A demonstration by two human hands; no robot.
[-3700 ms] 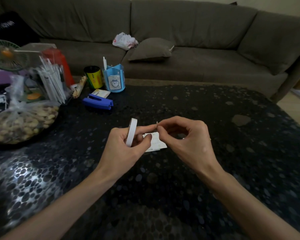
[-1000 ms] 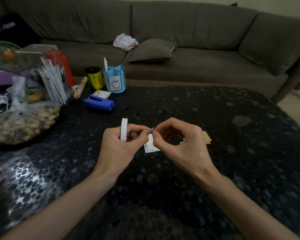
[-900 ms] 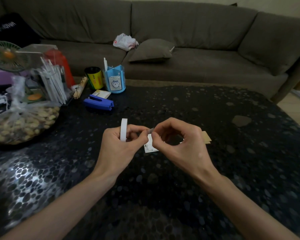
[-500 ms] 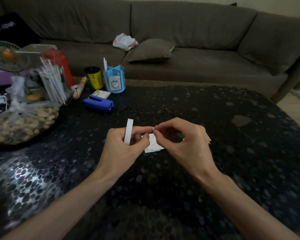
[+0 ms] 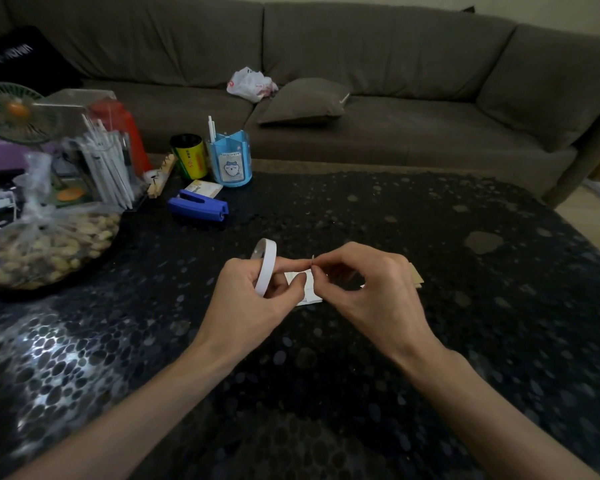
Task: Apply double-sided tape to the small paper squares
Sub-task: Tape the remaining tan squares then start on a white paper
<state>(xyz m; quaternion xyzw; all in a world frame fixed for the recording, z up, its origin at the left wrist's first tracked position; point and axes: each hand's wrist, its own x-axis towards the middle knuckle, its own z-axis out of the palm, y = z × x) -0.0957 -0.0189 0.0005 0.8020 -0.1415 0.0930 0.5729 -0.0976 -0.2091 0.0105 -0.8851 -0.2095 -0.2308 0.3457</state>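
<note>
My left hand (image 5: 253, 299) grips a white roll of double-sided tape (image 5: 266, 266), held on edge above the table. My right hand (image 5: 371, 292) pinches the tape's free end between thumb and forefinger, right beside the left fingertips. Under both hands, small white paper squares (image 5: 309, 289) lie on the dark patterned table (image 5: 430, 341), partly hidden by my fingers. A tan paper piece (image 5: 417, 277) peeks out behind the right hand.
At the back left stand a blue stapler (image 5: 199, 206), a blue pen holder (image 5: 229, 161), a yellow can (image 5: 189, 156), a clear box of white sticks (image 5: 104, 161) and a bag of nuts (image 5: 42, 244). A sofa (image 5: 361, 98) runs behind the table.
Both hands have shifted slightly right and the tape roll has tilted a little. The right hand still pinches the tape end at the roll.
</note>
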